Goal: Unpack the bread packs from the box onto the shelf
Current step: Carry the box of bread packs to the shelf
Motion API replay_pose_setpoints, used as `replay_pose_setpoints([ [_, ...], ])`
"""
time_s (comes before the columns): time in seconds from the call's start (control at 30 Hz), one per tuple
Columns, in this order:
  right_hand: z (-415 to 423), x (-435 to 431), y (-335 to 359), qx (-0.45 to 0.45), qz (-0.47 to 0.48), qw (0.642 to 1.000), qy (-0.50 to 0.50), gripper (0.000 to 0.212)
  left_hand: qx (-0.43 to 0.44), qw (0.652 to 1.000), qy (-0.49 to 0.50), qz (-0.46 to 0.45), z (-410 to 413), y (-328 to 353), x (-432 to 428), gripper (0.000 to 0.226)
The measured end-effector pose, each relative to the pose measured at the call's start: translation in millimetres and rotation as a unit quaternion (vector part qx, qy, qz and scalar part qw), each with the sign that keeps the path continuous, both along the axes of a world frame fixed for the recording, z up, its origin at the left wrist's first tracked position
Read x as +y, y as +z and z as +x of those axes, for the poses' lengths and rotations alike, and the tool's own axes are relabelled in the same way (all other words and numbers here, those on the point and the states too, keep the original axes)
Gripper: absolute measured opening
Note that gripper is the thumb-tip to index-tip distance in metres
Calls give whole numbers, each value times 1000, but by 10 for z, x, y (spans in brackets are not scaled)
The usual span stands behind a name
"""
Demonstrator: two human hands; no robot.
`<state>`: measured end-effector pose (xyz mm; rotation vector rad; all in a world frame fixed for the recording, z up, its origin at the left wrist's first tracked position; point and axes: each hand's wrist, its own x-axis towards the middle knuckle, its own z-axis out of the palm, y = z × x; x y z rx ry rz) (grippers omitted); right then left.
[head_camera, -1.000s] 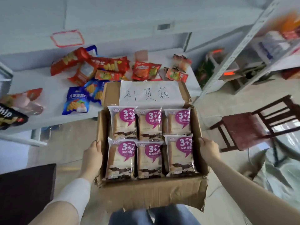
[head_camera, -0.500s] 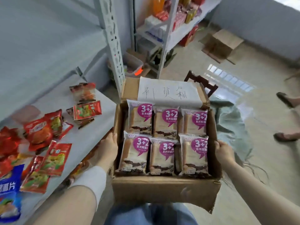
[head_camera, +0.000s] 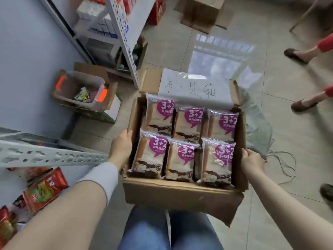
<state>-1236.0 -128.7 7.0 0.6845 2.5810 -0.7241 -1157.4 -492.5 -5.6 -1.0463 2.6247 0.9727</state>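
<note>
I hold the cardboard box (head_camera: 182, 197) in front of my body, above my knees. My left hand (head_camera: 121, 147) is clamped on its left wall, fingers curled over the rim. My right hand (head_camera: 252, 163) is closed around the right wall, thumb on the top edge. Six bread packs (head_camera: 187, 139) lie inside in two rows of three, all unpacked. The shelf (head_camera: 52, 156) rail sits left, beside my left wrist.

A single head-worn wide-angle view looks steeply down from above the person's own chest, close over the open brown cardboard box (head_camera: 182, 197) held at waist height, with blue-jeaned legs at the bottom edge and beige tiled floor (head_camera: 284, 134) beyond.
</note>
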Motion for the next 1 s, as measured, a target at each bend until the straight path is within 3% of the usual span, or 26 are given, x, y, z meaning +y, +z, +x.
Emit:
replay_pose_setpoints([
  [0.23,-826,-195,-745,-13,10,1000,-16,35,-16,1000,-11,8,-1051,-763,-235,34],
  [0.53,-1093,-429,-1935,-53,37,996,-66,35,-56,997,-28,32,-1652,-1833,-371,35],
  [0.87,-1125,-449,-2399,-62,54,994,-68,34,-65,997,5,32,-1644,-2324,-359,36],
  [1.0,-1072,-424,-2374,-70,-24,993,-90,42,-64,996,46,45,-1745,-2237,-187,40],
])
